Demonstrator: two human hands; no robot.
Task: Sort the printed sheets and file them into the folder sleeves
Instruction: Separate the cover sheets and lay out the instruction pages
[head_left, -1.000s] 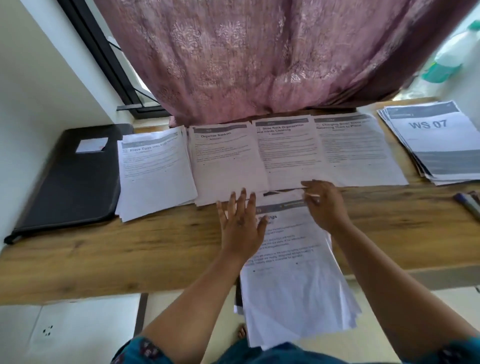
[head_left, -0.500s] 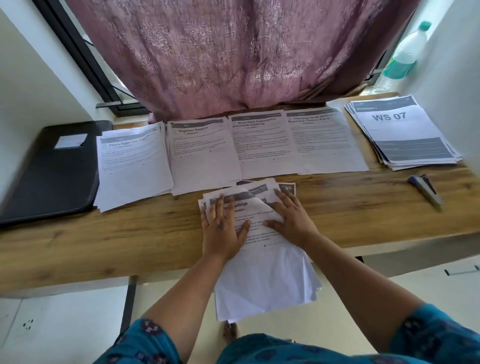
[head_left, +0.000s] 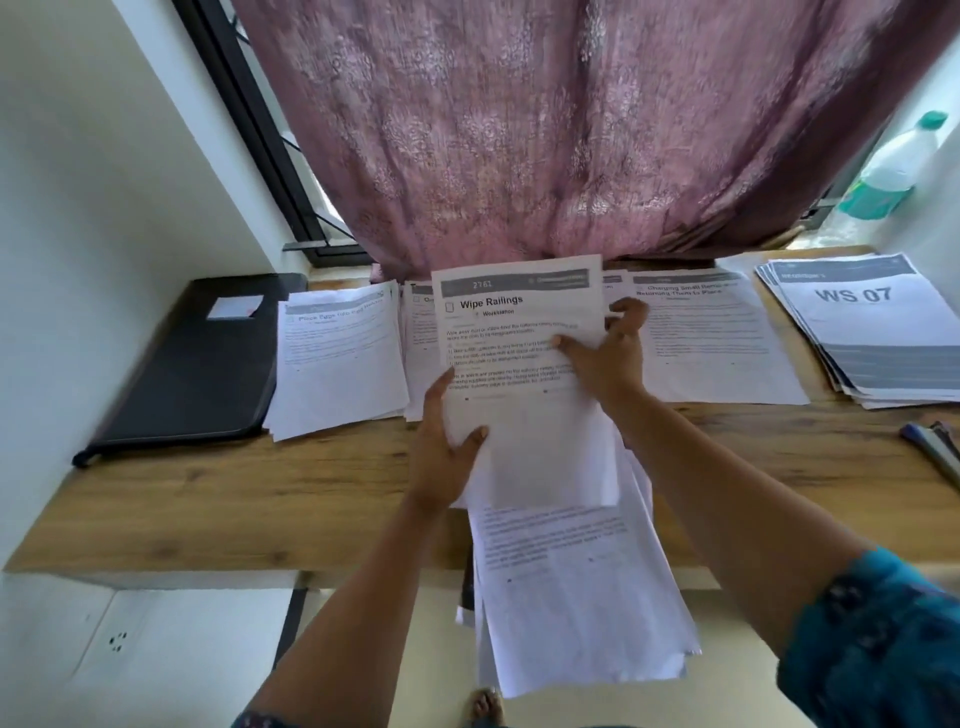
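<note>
Your left hand (head_left: 447, 457) grips the lower left edge of a printed sheet (head_left: 519, 353) headed "Wipe Railings", thumb on its face. Your right hand (head_left: 605, 358) pinches the same sheet at its right edge, fingers curled behind. You hold the sheet raised and tilted above the wooden surface (head_left: 260, 499). Below it, a loose stack of sheets (head_left: 576, 597) hangs over the near edge of the surface. Sorted piles (head_left: 337, 358) lie in a row along the back, under a pink curtain (head_left: 519, 130). The black folder (head_left: 192, 364) lies closed at the far left. A "WS 07" pile (head_left: 872, 332) sits at the far right.
</note>
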